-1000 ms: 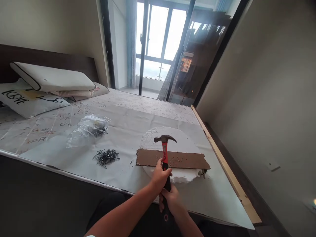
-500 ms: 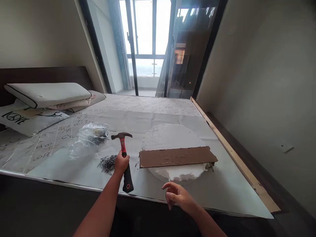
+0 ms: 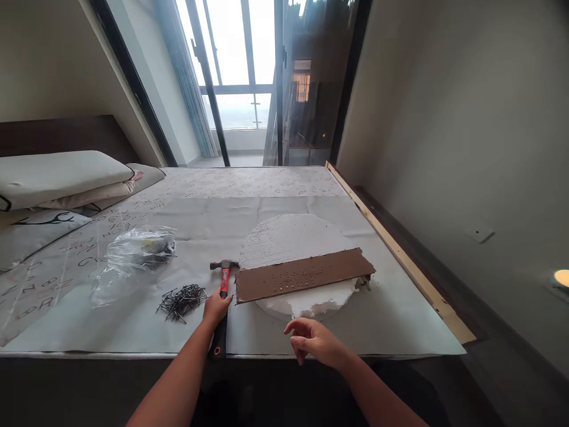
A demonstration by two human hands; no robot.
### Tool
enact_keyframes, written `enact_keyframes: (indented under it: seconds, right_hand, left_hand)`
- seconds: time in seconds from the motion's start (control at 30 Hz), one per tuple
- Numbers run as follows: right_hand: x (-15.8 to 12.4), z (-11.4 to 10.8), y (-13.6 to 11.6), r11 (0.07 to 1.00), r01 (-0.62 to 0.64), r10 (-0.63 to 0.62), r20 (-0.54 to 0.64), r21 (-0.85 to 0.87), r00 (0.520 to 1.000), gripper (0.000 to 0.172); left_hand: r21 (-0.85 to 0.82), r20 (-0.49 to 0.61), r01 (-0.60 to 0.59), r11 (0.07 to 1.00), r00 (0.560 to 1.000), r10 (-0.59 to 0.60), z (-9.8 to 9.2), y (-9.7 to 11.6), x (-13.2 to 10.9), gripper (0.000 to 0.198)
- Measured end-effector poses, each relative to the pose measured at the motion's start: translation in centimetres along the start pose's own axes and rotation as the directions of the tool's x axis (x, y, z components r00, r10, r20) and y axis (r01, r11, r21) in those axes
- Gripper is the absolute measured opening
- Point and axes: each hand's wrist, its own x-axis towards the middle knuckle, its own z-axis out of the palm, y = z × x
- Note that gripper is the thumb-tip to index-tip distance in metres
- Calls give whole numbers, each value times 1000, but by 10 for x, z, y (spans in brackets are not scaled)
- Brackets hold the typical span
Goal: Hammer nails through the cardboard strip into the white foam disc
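Note:
My left hand (image 3: 217, 309) is wrapped round the handle of a claw hammer (image 3: 225, 279) with a red and black grip, its head pointing away from me. Left of that hand lies a pile of nails (image 3: 182, 301). A brown board (image 3: 302, 276) with rows of nails in it rests across a round white foam disc (image 3: 293, 234), whose near edge is broken. Just in front of the disc's near edge, my right hand (image 3: 317, 344) hovers with curled fingers apart and nothing in them.
A clear plastic bag (image 3: 137, 252) with dark items lies at the left on the sheet-covered mattress (image 3: 200, 216). Pillows (image 3: 66, 175) are at the far left. A wooden plank (image 3: 395, 252) runs along the right edge, near the wall.
The view has turned to the right. My left hand has brought the hammer closer to the board's left end. My right hand stays near the disc's front edge.

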Motion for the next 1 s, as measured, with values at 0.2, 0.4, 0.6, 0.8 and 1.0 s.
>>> enact_keyframes:
  seconds: [0.2, 0.4, 0.6, 0.8, 1.0]
  right_hand:
    - [6, -38, -34, 740, -95, -177, -329, -666, 928, 16]
    - [37, -90, -53, 452, -295, -181, -411, -842, 894, 15]
    - [53, -99, -54, 222, -343, -77, -367, -913, 927, 16]
    - [61, -101, -65, 123, -312, 31, -311, -942, 950, 18]
    - [65, -101, -72, 122, -282, 70, -275, -952, 959, 23]
  left_hand:
    - [260, 96, -23, 965, 995, -2, 0, 7, 0, 45]
    - [290, 58, -7, 957, 998, -10, -29, 27, -6, 39]
    - [113, -499, -404, 908, 767, 404, -51, 59, -21, 38]
    - [48, -453, -792, 609, 526, 720, -22, 108, -50, 27]
    - [21, -411, -823, 568, 510, 755, -16, 123, -56, 25]
